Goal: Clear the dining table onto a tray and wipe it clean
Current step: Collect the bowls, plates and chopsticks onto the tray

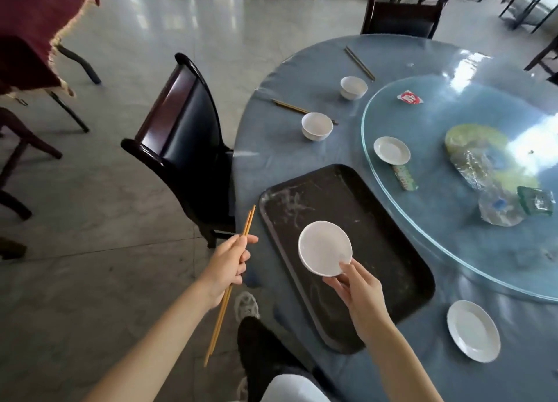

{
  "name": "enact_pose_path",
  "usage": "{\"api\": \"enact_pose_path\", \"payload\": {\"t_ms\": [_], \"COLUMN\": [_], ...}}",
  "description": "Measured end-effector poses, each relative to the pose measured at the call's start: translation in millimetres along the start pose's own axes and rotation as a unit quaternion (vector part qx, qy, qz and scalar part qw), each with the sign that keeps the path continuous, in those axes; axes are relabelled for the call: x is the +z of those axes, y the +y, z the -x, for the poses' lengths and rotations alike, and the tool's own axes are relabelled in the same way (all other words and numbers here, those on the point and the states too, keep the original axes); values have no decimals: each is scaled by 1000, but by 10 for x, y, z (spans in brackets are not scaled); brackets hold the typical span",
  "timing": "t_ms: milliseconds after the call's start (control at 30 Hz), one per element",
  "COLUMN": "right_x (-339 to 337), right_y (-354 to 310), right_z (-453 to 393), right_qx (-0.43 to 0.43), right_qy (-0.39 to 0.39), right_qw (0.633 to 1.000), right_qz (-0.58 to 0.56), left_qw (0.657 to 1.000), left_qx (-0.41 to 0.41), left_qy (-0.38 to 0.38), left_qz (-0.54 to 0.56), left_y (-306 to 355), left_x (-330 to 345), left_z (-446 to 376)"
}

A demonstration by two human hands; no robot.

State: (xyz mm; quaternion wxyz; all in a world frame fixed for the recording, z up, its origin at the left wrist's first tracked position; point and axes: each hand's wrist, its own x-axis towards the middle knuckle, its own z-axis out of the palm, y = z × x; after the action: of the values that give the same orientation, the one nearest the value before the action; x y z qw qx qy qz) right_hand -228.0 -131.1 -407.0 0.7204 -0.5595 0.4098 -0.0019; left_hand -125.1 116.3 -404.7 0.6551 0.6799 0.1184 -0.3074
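The right grip (359,289) pinches a small round white ceramic bowl (325,248) above the black rectangular plastic tray (389,250) at six o'clock on the blue-covered round surface (287,160); the left grip (231,262) clasps yellow wooden chopsticks (223,308) off the edge at eight o'clock.

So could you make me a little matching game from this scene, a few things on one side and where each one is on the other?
Things:
1. yellow chopsticks
2. white bowl
3. small saucer
4. large white plate

Places:
A. on the glass turntable
B. held by the right hand over the black tray
C. on the blue table to the right of the tray
D. held by the left hand off the table's edge

Pairs: 1-D, 2-B, 3-A, 4-C
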Motion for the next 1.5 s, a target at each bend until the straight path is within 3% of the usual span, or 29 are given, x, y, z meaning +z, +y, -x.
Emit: {"api": "enact_pose_path", "payload": {"t_ms": [333,533,667,967,1200,1500], "right_x": [1403,2312,3076,5143,6234,6995], "right_y": [-538,-899,-1116,-1334,-1453,-1570], "right_z": [-774,-978,-1103,-1243,-1352,-1883], "right_qx": [16,9,-5,-15,2,-21], "right_qy": [-31,-73,-96,-116,-58,18], "right_qw": [999,997,995,993,997,993], "right_qz": [-6,12,19,-15,-60,-115], "left_qw": [999,996,988,982,983,979], "left_qx": [3,-19,-16,19,-21,-38], "left_qy": [31,14,-1,-11,-67,-172], "left_qz": [10,87,151,188,168,98], "left_y": [956,1466,1853,2461,2853,3562], "left_x": [-771,-1396,-2071,-4035,-5034,-5411], "left_z": [-828,-1200,-1503,-2113,-2690,-3973]}}
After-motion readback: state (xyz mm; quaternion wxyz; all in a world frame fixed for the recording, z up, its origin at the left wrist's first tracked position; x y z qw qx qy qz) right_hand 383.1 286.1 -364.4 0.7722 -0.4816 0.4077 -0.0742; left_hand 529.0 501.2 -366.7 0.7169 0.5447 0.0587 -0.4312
